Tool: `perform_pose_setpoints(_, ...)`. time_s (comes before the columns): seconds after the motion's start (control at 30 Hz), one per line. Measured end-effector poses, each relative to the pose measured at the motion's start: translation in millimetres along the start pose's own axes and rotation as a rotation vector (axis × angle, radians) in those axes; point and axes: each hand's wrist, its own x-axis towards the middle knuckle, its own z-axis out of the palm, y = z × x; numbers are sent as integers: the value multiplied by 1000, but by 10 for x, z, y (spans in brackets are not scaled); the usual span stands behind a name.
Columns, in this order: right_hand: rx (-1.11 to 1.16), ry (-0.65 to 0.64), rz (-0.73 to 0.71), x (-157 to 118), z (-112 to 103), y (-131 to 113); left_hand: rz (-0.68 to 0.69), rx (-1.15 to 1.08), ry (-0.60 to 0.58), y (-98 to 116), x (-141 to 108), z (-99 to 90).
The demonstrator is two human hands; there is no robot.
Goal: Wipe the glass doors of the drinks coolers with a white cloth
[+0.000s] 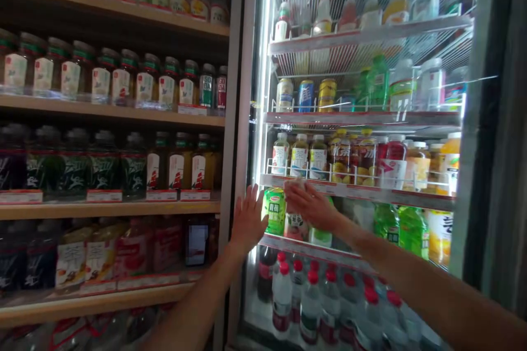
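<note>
Step in hand looks like rubbing the front of the drinks fridge (366, 193). R hand (309, 207), mid-frame, has fingers close together & nearly straight over a pale cloth (293, 186) (maybe tissue); can't tell if it's gripped or just pressed flat. Cloth sits by the 4th rack edge, above a pink-label btl. (295, 225). L hand (247, 222), left of centre, is spread wide w/ nothing in it, beside the green carton (274, 209) & near the metal post (233, 137); contact unclear.

Next move prob. calls for flat, even pressure w/ R hand, L hand steadying.

Edges: post limits travel to the left; dark frame (473, 175) does same at far right. Most room is right of R hand, also up. Wooden shelves (123, 205) at left hold btls, so L elbow needs care, esp. lower left.
</note>
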Motion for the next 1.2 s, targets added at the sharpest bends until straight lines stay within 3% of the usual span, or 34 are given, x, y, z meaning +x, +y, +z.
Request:
perform_pose_setpoints(0.1,-62,57,275,68,-179,345,-18,-41,-15,149,179,-72)
perform_pose_setpoints(0.17,-81,84,361,16,-242,437,-45,-65,-13,252,264,-99)
perform_pose_setpoints(0.23,-68,49,259,-145,-264,416,-56,-87,-8,345,317,-105)
perform_pose_setpoints(0.3,-48,-19,60,-323,-281,399,-46,-105,-5,417,362,-93)
perform_pose_setpoints(0.37,-54,-49,-8,-409,-332,493,-30,-119,2,474,427,-71)
perform_pose_setpoints(0.5,-83,61,312,-321,-505,878,-29,-158,64,595,637,-39)
perform_pose_setpoints(0.57,-77,117,395,-334,-546,943,-24,-181,85,663,731,-35)
perform_pose_setpoints(0.63,-53,108,325,-449,-546,878,-17,-191,87,716,783,-34)
perform_pose_setpoints(0.77,-10,-32,64,-681,-573,827,9,-169,114,732,789,17)
perform_pose_setpoints(0.83,-60,-28,156,-667,-654,989,19,-156,163,714,788,73)
perform_pose_setpoints(0.97,-172,89,486,-582,-821,1251,22,-147,233,696,812,149)
perform_pose_setpoints(1.03,-153,59,438,-648,-828,1188,22,-140,237,691,820,149)
perform_pose_setpoints(1.13,-78,-66,160,-902,-813,1087,41,-113,252,667,819,140)
perform_pose_setpoints(1.2,-77,-48,139,-1101,-866,1204,61,-91,273,650,816,147)
